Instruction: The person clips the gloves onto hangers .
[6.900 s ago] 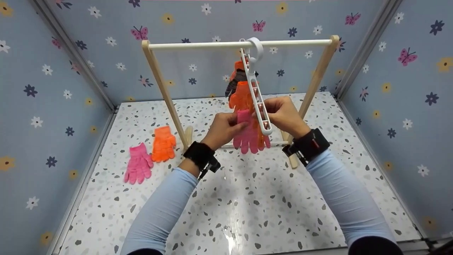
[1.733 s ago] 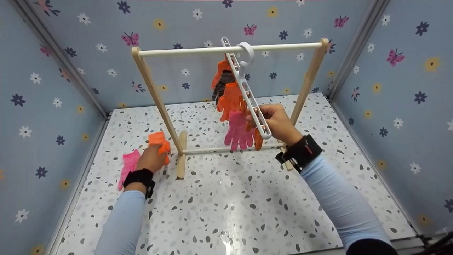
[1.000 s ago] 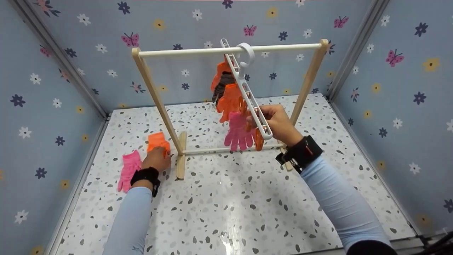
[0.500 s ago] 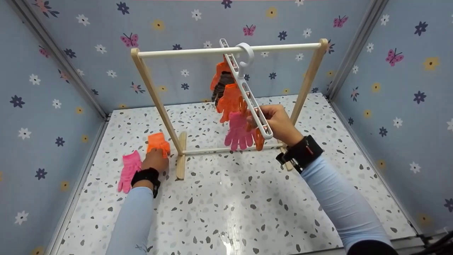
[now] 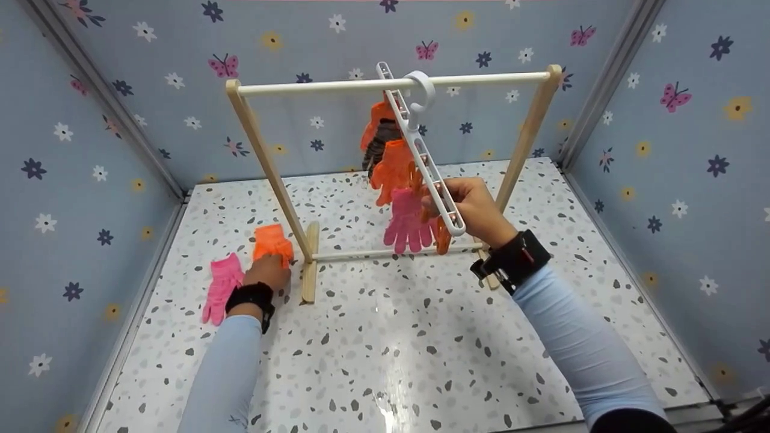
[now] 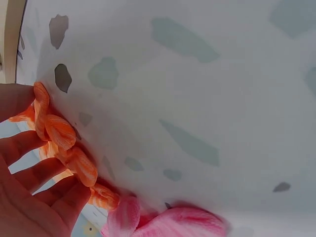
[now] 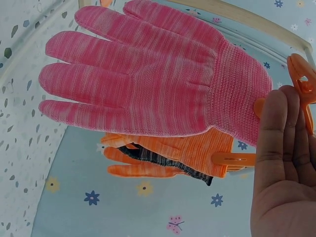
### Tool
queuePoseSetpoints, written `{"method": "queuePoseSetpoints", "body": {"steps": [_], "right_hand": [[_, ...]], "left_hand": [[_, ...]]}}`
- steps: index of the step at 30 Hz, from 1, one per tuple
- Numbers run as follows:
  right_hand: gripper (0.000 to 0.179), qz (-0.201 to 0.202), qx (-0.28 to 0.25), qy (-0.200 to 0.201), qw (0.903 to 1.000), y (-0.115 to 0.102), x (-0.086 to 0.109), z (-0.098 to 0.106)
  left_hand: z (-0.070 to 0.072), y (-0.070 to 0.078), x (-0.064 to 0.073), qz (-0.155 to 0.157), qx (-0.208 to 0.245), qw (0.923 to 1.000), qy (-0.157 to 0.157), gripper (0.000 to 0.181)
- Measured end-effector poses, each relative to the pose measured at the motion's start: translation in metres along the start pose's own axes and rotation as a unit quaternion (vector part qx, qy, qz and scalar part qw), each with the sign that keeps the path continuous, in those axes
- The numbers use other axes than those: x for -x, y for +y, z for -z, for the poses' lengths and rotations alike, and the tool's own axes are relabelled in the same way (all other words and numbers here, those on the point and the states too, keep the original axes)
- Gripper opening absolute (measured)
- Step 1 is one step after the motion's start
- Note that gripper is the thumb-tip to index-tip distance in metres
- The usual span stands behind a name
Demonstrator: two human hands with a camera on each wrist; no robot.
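At the left, an orange knitted glove (image 5: 272,240) lies on the speckled surface. My left hand (image 5: 267,273) is over its finger end, with thumb and fingertips pinching the orange glove fingers (image 6: 81,165) in the left wrist view. My right hand (image 5: 478,207) reaches behind the front end of a white clip hanger (image 5: 424,159) and pinches an orange clothespin (image 7: 258,106), which is clamped on the cuff of a hanging pink glove (image 7: 153,84). A free orange clothespin (image 5: 443,237) dangles at the hanger's end. Behind the pink glove hang another orange glove (image 5: 394,165) and a dark striped glove (image 5: 380,141).
The hanger hooks over the white bar (image 5: 325,87) of a wooden-sided rack (image 5: 264,162). A second pink glove (image 5: 221,285) lies beside my left hand. Flower-patterned walls (image 5: 66,198) enclose the speckled surface (image 5: 373,337) on three sides.
My left hand left the hanging pink glove and went down left to the orange glove, shifting toward its finger end. My right hand has stayed at the hanger's front end.
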State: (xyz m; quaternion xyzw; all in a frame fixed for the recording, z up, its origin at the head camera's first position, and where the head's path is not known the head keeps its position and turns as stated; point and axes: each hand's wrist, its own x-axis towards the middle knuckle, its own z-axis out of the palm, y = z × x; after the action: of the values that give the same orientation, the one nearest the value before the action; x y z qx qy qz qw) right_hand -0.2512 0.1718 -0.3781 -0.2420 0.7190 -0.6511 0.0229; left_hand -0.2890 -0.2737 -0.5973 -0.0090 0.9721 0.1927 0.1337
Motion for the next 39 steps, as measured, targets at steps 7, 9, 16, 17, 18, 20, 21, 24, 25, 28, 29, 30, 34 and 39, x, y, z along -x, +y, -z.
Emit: {"method": "queuePoseSetpoints", "body": {"steps": [7, 9, 16, 17, 18, 20, 21, 24, 25, 28, 29, 30, 34, 39], "right_hand": [[0.016, 0.005, 0.005, -0.003, 1.0, 0.001, 0.0, 0.0], [0.01, 0.006, 0.007, -0.003, 1.0, 0.001, 0.0, 0.0], [0.013, 0.008, -0.013, -0.006, 0.9999, 0.001, -0.001, -0.001], [0.013, 0.007, -0.016, -0.007, 0.9998, 0.001, -0.001, -0.002], [0.014, 0.007, -0.02, -0.007, 0.9998, 0.001, -0.001, -0.002], [0.013, 0.006, -0.022, -0.007, 0.9997, 0.001, 0.0, -0.002], [0.012, 0.006, -0.021, -0.007, 0.9997, 0.0, 0.0, -0.002], [0.01, 0.005, -0.025, -0.007, 0.9996, 0.001, 0.0, -0.002], [0.009, 0.004, -0.026, -0.008, 0.9996, 0.001, -0.001, -0.003], [0.009, 0.002, -0.028, -0.007, 0.9996, 0.002, -0.001, -0.003], [0.009, 0.003, -0.027, -0.007, 0.9996, 0.002, -0.001, -0.003], [0.009, 0.003, -0.027, -0.008, 0.9996, 0.002, -0.001, -0.003], [0.01, 0.004, -0.022, -0.009, 0.9997, 0.001, -0.002, -0.003], [0.012, 0.004, -0.021, -0.007, 0.9998, 0.002, -0.002, -0.003]], "left_hand": [[0.001, 0.005, 0.015, -0.011, -0.017, 0.9998, 0.002, 0.047], [0.0, 0.006, 0.019, -0.017, -0.02, 0.9996, 0.008, 0.048], [0.0, 0.009, 0.03, -0.016, -0.034, 0.9992, 0.011, 0.045], [0.0, 0.01, 0.031, -0.016, -0.037, 0.9992, 0.011, 0.044], [-0.001, 0.01, 0.032, -0.017, -0.04, 0.999, 0.012, 0.044], [-0.002, 0.01, 0.035, -0.023, -0.043, 0.9987, 0.016, 0.042], [-0.002, 0.009, 0.036, -0.027, -0.043, 0.9985, 0.019, 0.041], [-0.001, 0.009, 0.04, -0.033, -0.037, 0.9985, 0.024, 0.042], [0.0, 0.009, 0.042, -0.033, -0.033, 0.9986, 0.023, 0.043], [0.002, 0.01, 0.046, -0.03, -0.025, 0.9992, 0.013, 0.046], [0.003, 0.01, 0.046, -0.03, -0.023, 0.9993, 0.009, 0.047], [0.003, 0.009, 0.046, -0.03, -0.022, 0.9993, 0.006, 0.047], [0.0, 0.005, 0.046, -0.035, -0.023, 0.9991, 0.007, 0.048], [-0.006, 0.005, 0.051, -0.051, -0.041, 0.9976, 0.019, 0.043]]}}
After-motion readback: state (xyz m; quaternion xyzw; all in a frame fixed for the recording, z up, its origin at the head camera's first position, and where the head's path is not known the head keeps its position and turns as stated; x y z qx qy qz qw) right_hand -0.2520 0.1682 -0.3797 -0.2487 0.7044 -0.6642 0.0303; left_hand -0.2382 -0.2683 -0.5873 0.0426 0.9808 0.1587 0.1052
